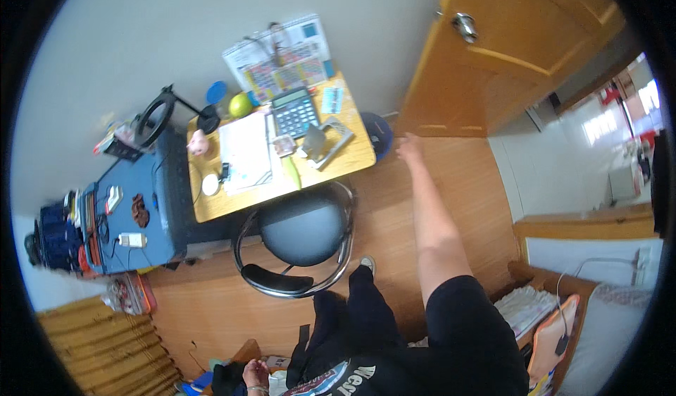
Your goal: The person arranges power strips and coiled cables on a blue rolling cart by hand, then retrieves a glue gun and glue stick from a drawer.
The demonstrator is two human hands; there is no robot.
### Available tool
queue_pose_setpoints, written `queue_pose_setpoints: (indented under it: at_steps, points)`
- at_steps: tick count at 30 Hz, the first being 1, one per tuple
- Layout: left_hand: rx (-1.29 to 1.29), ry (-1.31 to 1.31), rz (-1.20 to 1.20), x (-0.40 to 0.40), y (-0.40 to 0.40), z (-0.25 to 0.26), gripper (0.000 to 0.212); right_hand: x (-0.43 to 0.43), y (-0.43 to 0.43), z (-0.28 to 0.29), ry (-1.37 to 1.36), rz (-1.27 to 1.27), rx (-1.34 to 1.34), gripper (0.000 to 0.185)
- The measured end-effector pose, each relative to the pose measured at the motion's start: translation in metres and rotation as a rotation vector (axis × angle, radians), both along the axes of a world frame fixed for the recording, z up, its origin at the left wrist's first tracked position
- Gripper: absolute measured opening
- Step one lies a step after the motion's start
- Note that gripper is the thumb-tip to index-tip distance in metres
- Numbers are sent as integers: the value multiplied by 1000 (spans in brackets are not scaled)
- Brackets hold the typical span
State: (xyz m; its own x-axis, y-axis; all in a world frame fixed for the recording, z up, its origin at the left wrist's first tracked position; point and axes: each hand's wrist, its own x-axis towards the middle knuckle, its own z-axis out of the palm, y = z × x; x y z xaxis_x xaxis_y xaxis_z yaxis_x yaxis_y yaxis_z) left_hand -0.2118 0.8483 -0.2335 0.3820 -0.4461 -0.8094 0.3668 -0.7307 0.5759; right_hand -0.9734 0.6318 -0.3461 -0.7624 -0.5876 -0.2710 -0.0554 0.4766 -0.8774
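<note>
My right arm stretches out past the desk, and my right hand [411, 149] is in the air near the bottom of the wooden door [459, 95]. A dark blue bin [377, 134] lies just left of that hand. Nothing shows in its loosely bent fingers. My left hand [256, 373] is low at the picture's bottom edge, a bracelet on its wrist. Its fingers are curled, and whether they hold anything is unclear. Before me stands a wooden desk [351, 155] with a calculator [293, 111], papers [245, 150] and a green fruit-like ball [240, 105].
A black swivel chair [302, 227] is pushed against the desk. Left of it, a blue suitcase [158, 221] bears cables and a charger. A ring lamp [156, 118] and desk calendar [280, 58] stand near the wall. A doorway opens onto white tiles [554, 169]. Bedding [607, 332] lies at lower right.
</note>
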Motion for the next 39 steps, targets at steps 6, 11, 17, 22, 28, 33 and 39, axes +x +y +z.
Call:
queue_pose_setpoints:
  at_steps: [6, 11, 17, 22, 28, 33, 39]
  points:
    - [61, -20, 149, 37, 80, -15, 5, 75, 57, -26, -403, 67, -433, 11]
    - [73, -29, 153, 63, 107, -49, 6, 200, 122, 24, -269, 161, -201, 10]
    - [-207, 82, 169, 118, 76, -12, 10, 392, 89, 116, -200, 480, -215, 12]
    - [-455, 32, 230, 182, 46, 28, 10, 540, 54, 174, 84, 891, -326, 13]
    - [-481, 21, 338, 235, 70, 41, 8, 668, 62, 191, 265, 1337, -436, 15]
    - [-458, 126, 527, 246, 85, 4, 8, 713, 35, 193, 267, 1452, -283, 19]
    - [-416, 116, 611, 281, 56, 2, 7, 734, -94, 196, 125, 990, -523, 27]
